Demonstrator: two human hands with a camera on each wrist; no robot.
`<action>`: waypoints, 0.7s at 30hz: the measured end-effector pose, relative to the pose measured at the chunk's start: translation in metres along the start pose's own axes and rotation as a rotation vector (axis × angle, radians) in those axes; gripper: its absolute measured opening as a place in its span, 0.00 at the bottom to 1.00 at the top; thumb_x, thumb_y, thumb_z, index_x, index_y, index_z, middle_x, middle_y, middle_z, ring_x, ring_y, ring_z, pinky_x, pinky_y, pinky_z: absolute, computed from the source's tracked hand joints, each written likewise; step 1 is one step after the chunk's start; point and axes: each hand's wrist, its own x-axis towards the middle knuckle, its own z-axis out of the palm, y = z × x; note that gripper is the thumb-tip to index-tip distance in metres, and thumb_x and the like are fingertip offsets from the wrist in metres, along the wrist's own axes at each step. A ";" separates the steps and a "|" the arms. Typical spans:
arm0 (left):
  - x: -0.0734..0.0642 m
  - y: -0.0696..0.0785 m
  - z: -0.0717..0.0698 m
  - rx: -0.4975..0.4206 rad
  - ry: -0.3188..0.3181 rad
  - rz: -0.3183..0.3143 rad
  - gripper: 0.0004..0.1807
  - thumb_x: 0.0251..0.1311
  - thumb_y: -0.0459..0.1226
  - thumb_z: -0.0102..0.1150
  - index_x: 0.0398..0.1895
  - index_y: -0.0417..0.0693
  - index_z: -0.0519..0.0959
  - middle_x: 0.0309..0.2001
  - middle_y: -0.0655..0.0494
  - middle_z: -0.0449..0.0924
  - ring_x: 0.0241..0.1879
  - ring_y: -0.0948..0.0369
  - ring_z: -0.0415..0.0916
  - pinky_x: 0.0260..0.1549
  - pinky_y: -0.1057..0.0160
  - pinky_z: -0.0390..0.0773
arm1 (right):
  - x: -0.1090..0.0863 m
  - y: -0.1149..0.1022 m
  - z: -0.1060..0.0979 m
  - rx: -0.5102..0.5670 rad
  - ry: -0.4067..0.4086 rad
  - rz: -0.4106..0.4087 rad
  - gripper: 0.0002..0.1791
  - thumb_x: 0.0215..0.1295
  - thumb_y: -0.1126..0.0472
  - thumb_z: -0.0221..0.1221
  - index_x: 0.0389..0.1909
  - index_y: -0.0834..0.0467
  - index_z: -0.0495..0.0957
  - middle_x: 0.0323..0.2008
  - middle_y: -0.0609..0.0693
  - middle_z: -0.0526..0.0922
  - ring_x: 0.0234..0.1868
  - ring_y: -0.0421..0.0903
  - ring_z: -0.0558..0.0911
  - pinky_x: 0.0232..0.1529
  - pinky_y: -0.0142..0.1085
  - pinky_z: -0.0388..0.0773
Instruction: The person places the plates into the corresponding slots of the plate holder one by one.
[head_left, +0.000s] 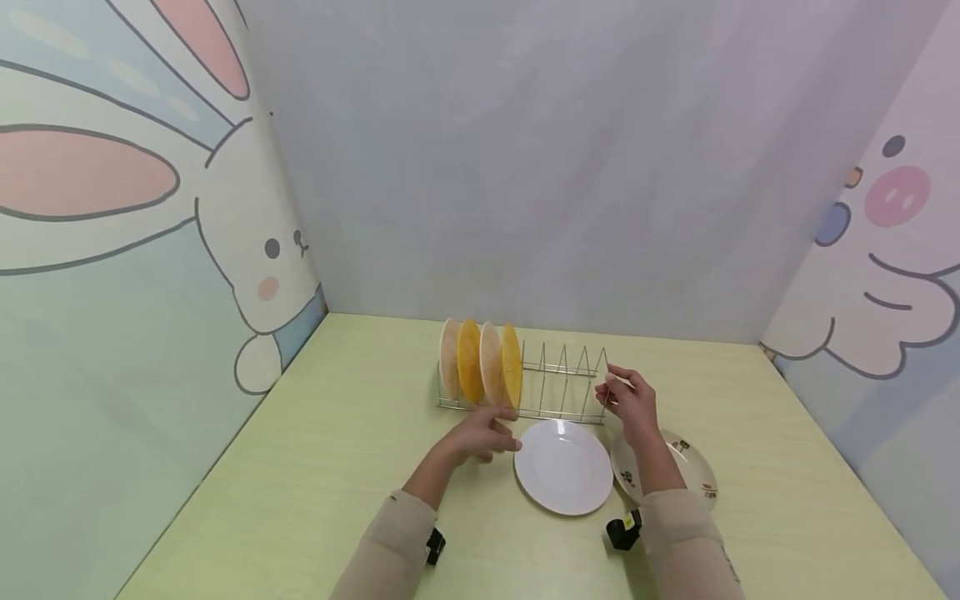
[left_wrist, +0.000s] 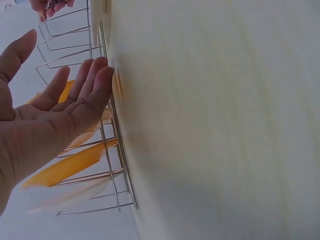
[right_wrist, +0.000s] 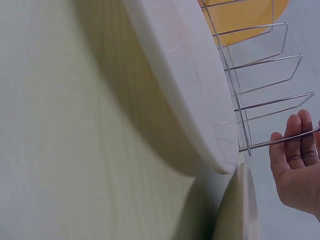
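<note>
A wire dish rack (head_left: 561,416) stands at the back of the table, with two pale plates and two yellow plates (head_left: 470,362) upright in its left half. At its right end, my right hand (head_left: 632,407) grips the end wire, fingers behind it in the right wrist view. My left hand (head_left: 474,437) is by the rack's front rail below the plates, its fingers loosely extended and holding nothing. Whether its fingertips touch the rail I cannot tell. A white plate (head_left: 564,467) lies flat in front of the rack, between the hands.
To the right of the white plate lies a cream plate (head_left: 693,467) with small printed figures, partly hidden under my right forearm. Curtain-like walls with cartoon animals border the pale wooden table (head_left: 315,467). Black wrist devices (head_left: 624,531) hang under both sleeves.
</note>
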 end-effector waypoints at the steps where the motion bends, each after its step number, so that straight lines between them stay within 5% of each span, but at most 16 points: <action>1: 0.001 0.000 0.000 -0.007 -0.019 -0.012 0.29 0.51 0.35 0.67 0.58 0.40 0.70 0.38 0.49 0.76 0.35 0.54 0.74 0.31 0.52 0.77 | 0.000 0.000 0.000 0.003 0.000 -0.001 0.17 0.69 0.62 0.52 0.56 0.61 0.68 0.27 0.49 0.80 0.31 0.43 0.80 0.42 0.40 0.78; 13: 0.015 -0.003 0.000 -0.030 -0.119 -0.116 0.26 0.52 0.28 0.62 0.56 0.35 0.70 0.35 0.47 0.79 0.34 0.52 0.78 0.32 0.53 0.80 | 0.001 0.001 0.000 -0.004 -0.006 -0.009 0.18 0.69 0.61 0.52 0.57 0.60 0.68 0.28 0.50 0.80 0.32 0.43 0.80 0.44 0.41 0.77; 21: 0.029 -0.007 0.001 0.056 -0.140 -0.195 0.22 0.51 0.26 0.64 0.51 0.38 0.75 0.30 0.47 0.80 0.27 0.55 0.78 0.27 0.57 0.81 | 0.002 0.001 -0.001 0.007 -0.011 -0.012 0.18 0.69 0.61 0.52 0.57 0.62 0.68 0.28 0.51 0.80 0.31 0.43 0.80 0.40 0.37 0.79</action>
